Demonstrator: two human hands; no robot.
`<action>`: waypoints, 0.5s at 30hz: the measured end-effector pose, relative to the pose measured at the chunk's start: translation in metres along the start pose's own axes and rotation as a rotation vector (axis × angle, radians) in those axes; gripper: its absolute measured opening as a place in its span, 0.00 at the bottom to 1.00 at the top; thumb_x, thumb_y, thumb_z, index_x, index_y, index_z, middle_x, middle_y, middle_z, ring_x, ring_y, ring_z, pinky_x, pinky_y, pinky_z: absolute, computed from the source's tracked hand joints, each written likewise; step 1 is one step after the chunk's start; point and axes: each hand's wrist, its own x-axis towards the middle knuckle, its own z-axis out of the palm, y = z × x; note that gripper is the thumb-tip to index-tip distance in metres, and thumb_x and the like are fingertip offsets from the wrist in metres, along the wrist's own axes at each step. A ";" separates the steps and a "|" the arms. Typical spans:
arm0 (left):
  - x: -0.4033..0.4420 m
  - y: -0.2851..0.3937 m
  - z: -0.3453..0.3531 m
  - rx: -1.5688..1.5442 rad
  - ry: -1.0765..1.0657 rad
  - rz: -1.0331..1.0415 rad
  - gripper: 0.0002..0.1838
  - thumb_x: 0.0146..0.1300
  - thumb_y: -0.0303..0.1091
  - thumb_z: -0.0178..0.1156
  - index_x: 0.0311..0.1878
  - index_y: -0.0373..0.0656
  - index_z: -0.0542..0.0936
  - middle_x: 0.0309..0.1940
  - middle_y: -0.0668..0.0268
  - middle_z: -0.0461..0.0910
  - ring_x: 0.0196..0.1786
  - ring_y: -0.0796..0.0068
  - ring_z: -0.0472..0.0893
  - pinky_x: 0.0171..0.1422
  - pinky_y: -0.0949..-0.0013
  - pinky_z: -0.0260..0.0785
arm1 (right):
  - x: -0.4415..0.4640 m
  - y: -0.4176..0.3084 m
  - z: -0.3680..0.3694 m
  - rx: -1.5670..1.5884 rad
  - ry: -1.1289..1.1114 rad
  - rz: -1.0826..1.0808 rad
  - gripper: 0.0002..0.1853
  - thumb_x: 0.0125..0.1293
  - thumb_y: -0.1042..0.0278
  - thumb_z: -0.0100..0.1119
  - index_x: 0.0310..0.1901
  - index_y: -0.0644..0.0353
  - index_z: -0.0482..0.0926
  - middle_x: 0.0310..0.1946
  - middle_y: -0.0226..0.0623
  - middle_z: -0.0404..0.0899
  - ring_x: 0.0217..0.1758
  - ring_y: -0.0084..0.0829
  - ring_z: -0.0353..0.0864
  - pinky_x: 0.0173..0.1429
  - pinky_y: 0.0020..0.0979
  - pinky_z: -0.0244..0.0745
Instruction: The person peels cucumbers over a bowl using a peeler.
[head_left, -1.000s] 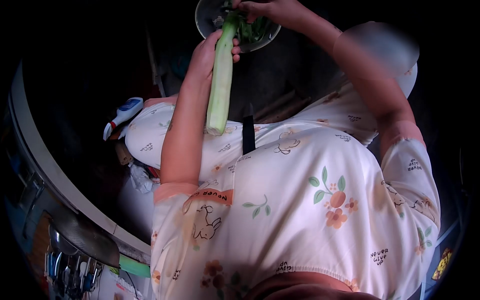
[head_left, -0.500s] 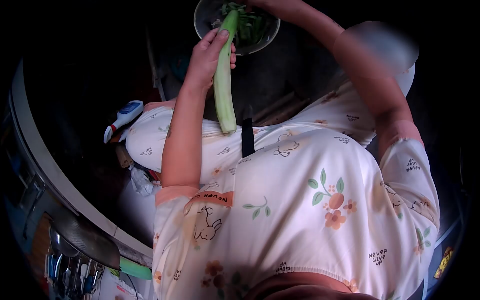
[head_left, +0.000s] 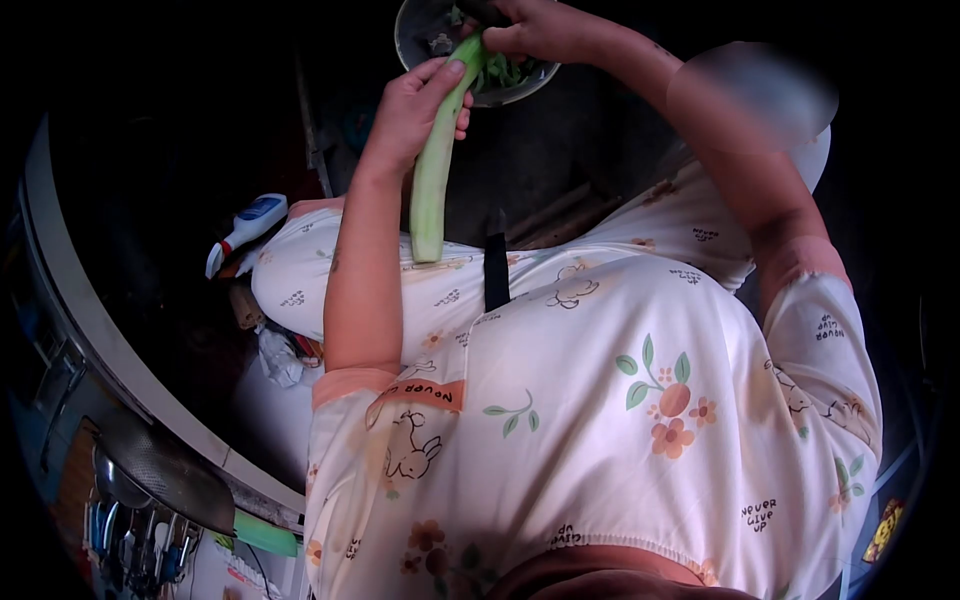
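Note:
My left hand (head_left: 412,112) is wrapped round a long pale-green peeled stem vegetable (head_left: 432,180), perhaps celtuce, gripping its upper part with the thumb on top. The lower end hangs over my lap. At the top of the view, my right hand (head_left: 535,30) is closed around a dark tool (head_left: 484,12) whose working end I cannot make out. Its fingers are at the vegetable's far end. Under both hands stands a round bowl (head_left: 402,42) with green strips and leafy bits (head_left: 503,72) in it.
A white spray-type bottle with a blue label (head_left: 258,215) lies beside my left knee, near a crumpled plastic bag (head_left: 280,358). A curved pale counter edge (head_left: 75,270) runs along the left. A metal strainer (head_left: 165,475) and several utensils (head_left: 135,540) are at lower left.
My right hand has come down from the bowl's upper edge onto the vegetable's far end. The vegetable's lower end has swung left, and my left hand has shifted slightly left.

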 end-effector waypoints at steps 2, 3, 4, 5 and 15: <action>0.000 -0.001 -0.003 -0.038 -0.038 0.003 0.18 0.77 0.48 0.60 0.50 0.40 0.80 0.32 0.67 0.81 0.27 0.81 0.80 0.32 0.76 0.76 | 0.000 -0.002 0.003 0.066 0.018 0.020 0.14 0.67 0.59 0.60 0.35 0.63 0.85 0.24 0.31 0.84 0.31 0.26 0.83 0.40 0.32 0.78; -0.001 -0.001 -0.004 -0.081 -0.056 -0.008 0.18 0.77 0.47 0.59 0.49 0.39 0.80 0.32 0.67 0.81 0.27 0.81 0.79 0.31 0.76 0.76 | 0.000 -0.003 0.003 0.134 0.036 0.041 0.15 0.66 0.59 0.60 0.31 0.63 0.85 0.24 0.31 0.84 0.30 0.26 0.83 0.39 0.31 0.77; -0.001 -0.001 -0.004 -0.123 -0.075 -0.020 0.18 0.77 0.47 0.59 0.48 0.39 0.80 0.32 0.66 0.81 0.27 0.81 0.79 0.31 0.76 0.76 | -0.001 -0.004 0.001 0.134 0.036 0.041 0.15 0.66 0.59 0.60 0.31 0.63 0.85 0.24 0.31 0.84 0.30 0.26 0.83 0.39 0.31 0.77; -0.001 -0.001 -0.005 -0.121 -0.075 -0.018 0.18 0.77 0.47 0.59 0.48 0.39 0.80 0.32 0.66 0.81 0.27 0.81 0.79 0.31 0.76 0.76 | -0.002 -0.006 -0.004 0.099 -0.016 0.027 0.15 0.65 0.59 0.61 0.30 0.63 0.84 0.24 0.31 0.84 0.29 0.25 0.82 0.38 0.32 0.77; -0.007 0.005 0.001 -0.057 -0.076 -0.074 0.18 0.77 0.46 0.59 0.49 0.38 0.79 0.31 0.66 0.80 0.27 0.80 0.78 0.29 0.75 0.74 | 0.002 -0.005 0.007 -0.167 -0.001 -0.072 0.18 0.60 0.56 0.65 0.30 0.68 0.83 0.23 0.42 0.82 0.29 0.33 0.83 0.37 0.40 0.77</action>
